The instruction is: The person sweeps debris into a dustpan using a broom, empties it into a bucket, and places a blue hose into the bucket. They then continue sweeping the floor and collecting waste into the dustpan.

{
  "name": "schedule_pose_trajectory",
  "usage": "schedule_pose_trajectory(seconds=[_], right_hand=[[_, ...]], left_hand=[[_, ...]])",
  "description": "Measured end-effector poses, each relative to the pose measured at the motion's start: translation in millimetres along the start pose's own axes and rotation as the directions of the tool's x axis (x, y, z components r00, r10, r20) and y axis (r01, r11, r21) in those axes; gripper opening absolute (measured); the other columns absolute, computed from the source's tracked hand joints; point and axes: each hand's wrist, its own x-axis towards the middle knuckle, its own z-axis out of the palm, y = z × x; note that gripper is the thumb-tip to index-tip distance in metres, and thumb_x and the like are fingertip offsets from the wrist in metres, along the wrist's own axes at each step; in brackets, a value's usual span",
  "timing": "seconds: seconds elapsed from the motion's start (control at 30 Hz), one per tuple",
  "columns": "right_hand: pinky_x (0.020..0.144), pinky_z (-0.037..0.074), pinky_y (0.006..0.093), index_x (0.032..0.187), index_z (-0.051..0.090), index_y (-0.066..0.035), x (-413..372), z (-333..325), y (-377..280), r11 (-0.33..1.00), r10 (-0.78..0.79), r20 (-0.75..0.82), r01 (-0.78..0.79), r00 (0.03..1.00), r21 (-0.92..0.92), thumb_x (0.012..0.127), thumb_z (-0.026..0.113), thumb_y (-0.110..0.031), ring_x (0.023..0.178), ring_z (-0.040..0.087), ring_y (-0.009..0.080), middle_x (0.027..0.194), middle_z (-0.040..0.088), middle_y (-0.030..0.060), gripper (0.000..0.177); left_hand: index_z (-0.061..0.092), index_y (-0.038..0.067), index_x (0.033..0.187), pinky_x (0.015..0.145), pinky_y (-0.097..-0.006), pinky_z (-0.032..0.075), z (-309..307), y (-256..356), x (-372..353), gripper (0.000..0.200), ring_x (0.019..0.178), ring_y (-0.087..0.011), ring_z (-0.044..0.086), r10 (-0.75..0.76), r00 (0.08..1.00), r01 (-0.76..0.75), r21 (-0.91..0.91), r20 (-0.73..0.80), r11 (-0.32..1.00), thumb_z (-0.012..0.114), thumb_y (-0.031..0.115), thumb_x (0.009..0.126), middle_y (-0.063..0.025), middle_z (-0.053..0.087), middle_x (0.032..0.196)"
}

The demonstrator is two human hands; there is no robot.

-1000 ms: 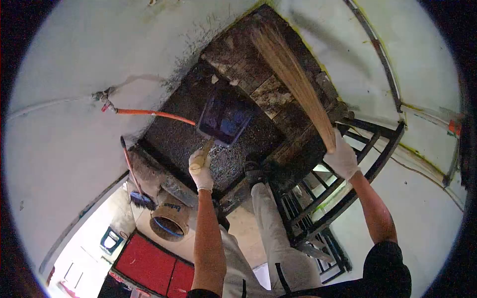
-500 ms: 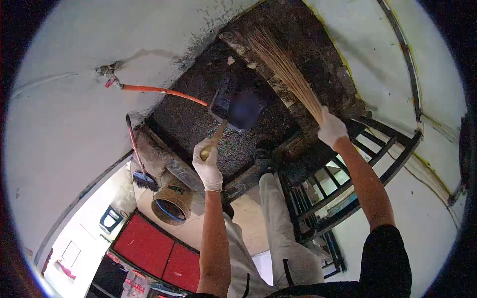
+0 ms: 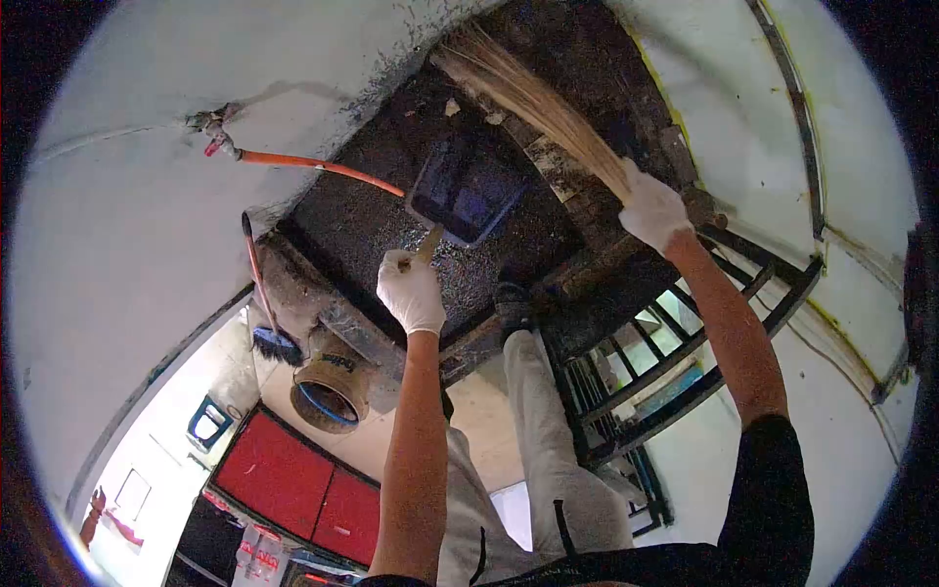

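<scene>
Your white gloves stand out against a black, speckled floor.

Your left hand (image 3: 411, 292) and right hand (image 3: 653, 210) both wear white gloves; your sleeve (image 3: 773, 489) is black and your trousers (image 3: 548, 440) pale grey. The dustpan (image 3: 468, 186) is deep blue with a tan handle, and the broom (image 3: 533, 98) is straw-yellow. The floor (image 3: 362, 225) is black, flecked with grey grit. The walls (image 3: 127, 245) are white, stained yellow-green along the edges. The hose (image 3: 323, 166) is orange and the railing (image 3: 685, 362) black. The brush (image 3: 274, 342) has a red handle and blue bristles. The bucket (image 3: 331, 386) is brown, its inner ring seemingly blue, though it shows small. The panels (image 3: 293, 484) are bright red.
</scene>
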Motion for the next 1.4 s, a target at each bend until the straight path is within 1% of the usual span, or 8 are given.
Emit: schedule_pose_trajectory(seconds=[0.13, 0.3, 0.57, 0.77, 0.97, 1.17, 1.3, 1.4], right_hand=[[0.078, 0.054, 0.0501, 0.138, 0.035, 0.0, 14.1, 68.9, -2.8, 0.998, 0.046, 0.089, -0.042, 0.995, -0.046, 0.078, 0.063, -0.008, 0.091, 0.067, 0.0414, 0.097, 0.067, 0.0225, 0.066], [0.08, 0.053, 0.0489, 0.141, 0.034, -0.001, -54.1, 89.1, 56.7, 0.996, 0.084, 0.086, -0.082, 0.993, -0.023, 0.079, 0.063, -0.01, 0.094, 0.066, 0.0412, 0.1, 0.066, 0.0247, 0.069], [0.082, 0.053, 0.0471, 0.147, 0.031, 0.0, -143.0, 20.0, 83.7, 0.994, 0.108, 0.013, -0.108, 0.994, 0.012, 0.076, 0.065, -0.009, 0.097, 0.065, 0.0402, 0.106, 0.065, 0.0225, 0.08], [0.082, 0.052, 0.0511, 0.136, 0.037, 0.0, -49.6, -17.5, 28.8, 0.978, 0.106, -0.001, -0.104, 0.994, 0.182, 0.077, 0.064, -0.013, 0.094, 0.064, 0.0448, 0.098, 0.065, 0.0282, 0.066], [0.084, 0.051, 0.0523, 0.135, 0.038, -0.002, 14.6, 56.6, 38.8, 0.989, 0.141, 0.101, -0.144, 0.985, 0.03, 0.078, 0.062, -0.013, 0.096, 0.065, 0.0444, 0.099, 0.066, 0.0285, 0.063], [0.087, 0.052, 0.0505, 0.146, 0.028, 0.002, -105.2, 120.3, 89.1, 0.982, 0.177, 0.17, -0.186, 0.969, 0.039, 0.076, 0.063, -0.014, 0.098, 0.064, 0.0431, 0.105, 0.065, 0.0273, 0.08], [0.086, 0.052, 0.0481, 0.147, 0.031, -0.001, -172.2, 67.9, 78.0, 0.957, 0.197, 0.106, -0.214, 0.975, 0.196, 0.075, 0.067, -0.019, 0.099, 0.064, 0.0429, 0.106, 0.065, 0.0261, 0.083], [0.084, 0.052, 0.0489, 0.146, 0.03, -0.001, -169.2, 41.3, 71.3, 0.94, 0.215, -0.014, -0.203, 0.977, 0.275, 0.075, 0.067, -0.018, 0.096, 0.065, 0.044, 0.107, 0.065, 0.028, 0.083]], left_hand=[[0.065, -0.002, 0.082, 0.063, -0.0305, 0.045, -2.1, 5.8, 0.7, 0.01, 0.066, -0.0119, 0.052, 0.049, 0.999, -0.049, 0.056, -0.009, 0.997, 0.062, 0.008, 0.081, -0.0062, 0.064, 0.073], [0.067, -0.002, 0.08, 0.066, -0.0351, 0.049, 1.4, 4.3, 5.0, 0.008, 0.067, -0.0216, 0.063, 0.052, 0.998, -0.054, 0.043, 0.029, 0.998, 0.066, 0.006, 0.08, -0.0139, 0.067, 0.074], [0.071, -0.002, 0.085, 0.07, -0.0336, 0.05, -9.3, 1.9, 4.6, 0.009, 0.075, -0.019, 0.064, 0.039, 0.996, -0.035, -0.06, 0.074, 0.998, 0.064, 0.003, 0.081, -0.0103, 0.069, 0.085], [0.071, -0.002, 0.088, 0.075, -0.0317, 0.05, -1.0, 12.0, 13.6, 0.012, 0.08, -0.0216, 0.066, 0.174, 0.983, -0.173, -0.032, 0.05, 0.984, 0.062, 0.002, 0.081, -0.0125, 0.069, 0.089], [0.072, -0.001, 0.089, 0.072, -0.0316, 0.051, 12.2, 40.9, 34.7, 0.017, 0.073, -0.0184, 0.066, 0.373, 0.923, -0.382, 0.114, 0.094, 0.917, 0.064, 0.01, 0.08, -0.0138, 0.072, 0.083], [0.071, -0.001, 0.088, 0.07, -0.0311, 0.051, 7.3, 32.7, 66.1, 0.014, 0.071, -0.0189, 0.066, 0.272, 0.955, -0.282, 0.083, 0.116, 0.956, 0.063, 0.007, 0.079, -0.0147, 0.071, 0.08], [0.07, -0.002, 0.087, 0.068, -0.0312, 0.049, 9.4, 38.1, 64.4, 0.013, 0.068, -0.0138, 0.059, 0.096, 0.98, -0.09, -0.042, 0.172, 0.995, 0.064, 0.006, 0.078, -0.0109, 0.069, 0.076], [0.07, -0.002, 0.087, 0.066, -0.0323, 0.048, 12.7, 41.0, 59.5, 0.012, 0.067, -0.0149, 0.059, 0.141, 0.978, -0.138, -0.028, 0.154, 0.99, 0.064, 0.005, 0.078, -0.0103, 0.068, 0.074]])
